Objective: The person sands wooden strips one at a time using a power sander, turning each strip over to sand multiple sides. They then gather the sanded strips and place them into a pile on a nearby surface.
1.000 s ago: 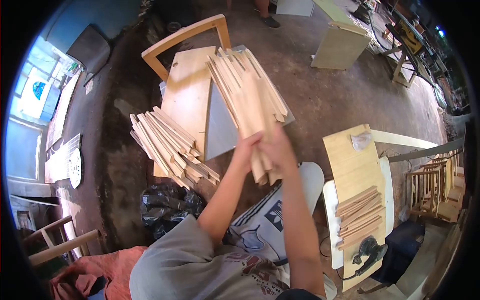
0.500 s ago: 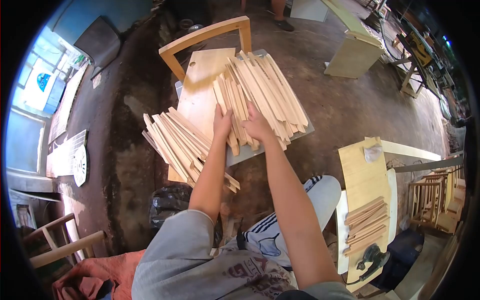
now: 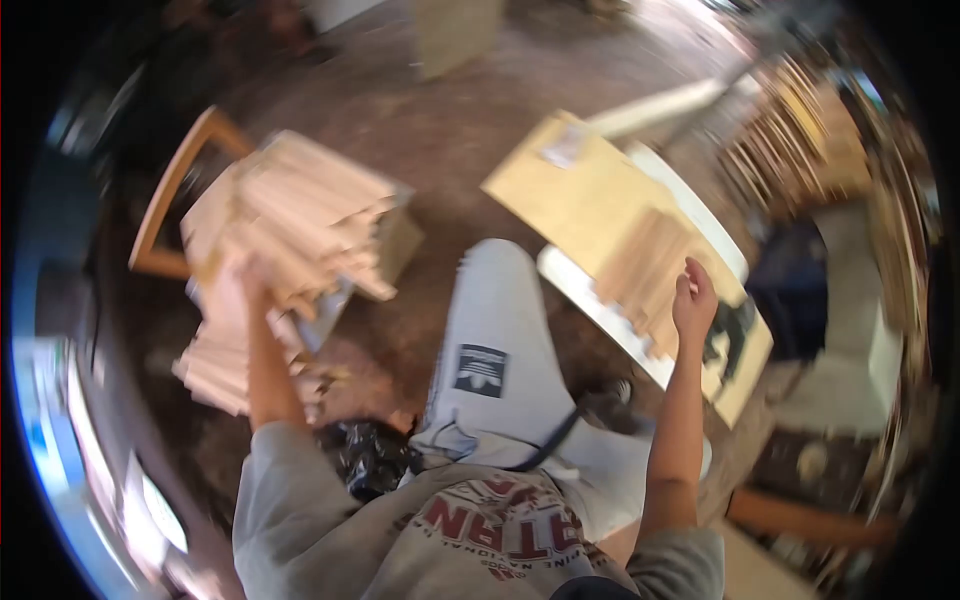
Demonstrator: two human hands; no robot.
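Observation:
At the left my left hand (image 3: 252,280) is smeared by motion over the piled wood strips (image 3: 310,210) on a chair (image 3: 170,215); its fingers cannot be made out. More strips (image 3: 215,370) lie nearer to me, beside that forearm. My right hand (image 3: 694,302) is raised over a yellowish board (image 3: 545,175) at the right, fingers loosely curled and apart, holding nothing. Under and left of it lies a row of thin brown strips (image 3: 645,270). A dark sander (image 3: 730,335) sits on the board just right of this hand.
The board rests on a white surface (image 3: 600,310). A black plastic bag (image 3: 368,458) is by my lap, left of my outstretched leg. Stacked wood (image 3: 800,130) stands at the upper right, with a dark blue object (image 3: 795,290) below it. A pale panel (image 3: 455,35) stands at the top.
The view has swung right. My right hand has left the strips on the chair and is now over the board. My left hand is still by the chair's strips, now blurred.

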